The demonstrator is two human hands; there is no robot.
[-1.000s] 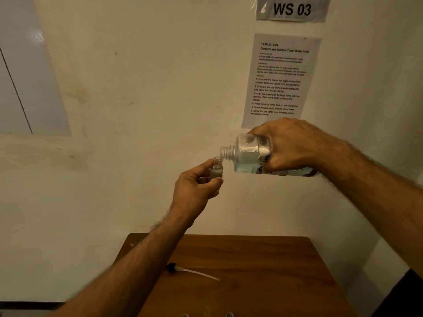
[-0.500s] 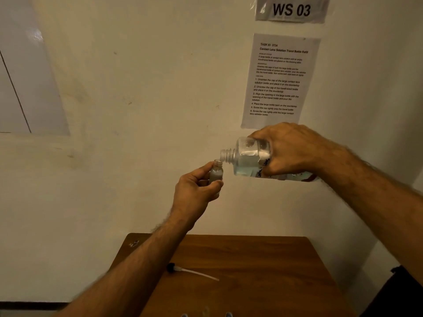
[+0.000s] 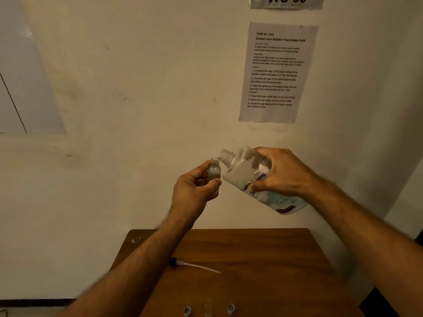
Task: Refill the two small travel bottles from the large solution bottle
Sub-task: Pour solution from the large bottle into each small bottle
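My left hand [image 3: 194, 188] pinches a small clear travel bottle [image 3: 214, 171] upright in the air, uncapped, with cloudy liquid inside. My right hand [image 3: 280, 172] grips the large clear solution bottle [image 3: 242, 168], which has handwriting on its side. The large bottle is uncapped and tilted, its threaded neck pointing up-left and its base lower right. Its mouth sits just right of and slightly above the small bottle's mouth. Both bottles hang above the far edge of the wooden table [image 3: 263, 259].
A black cap with a long white tube [image 3: 194, 265] lies on the table's left middle. At the near edge stand two small blue-tipped items [image 3: 187, 311] and a blurred clear object between them. A printed instruction sheet [image 3: 277, 72] hangs on the wall.
The large bottle has swung from lying about level to neck-up, base-down. Both hands and bottles have sunk lower in view as the camera tilted up.
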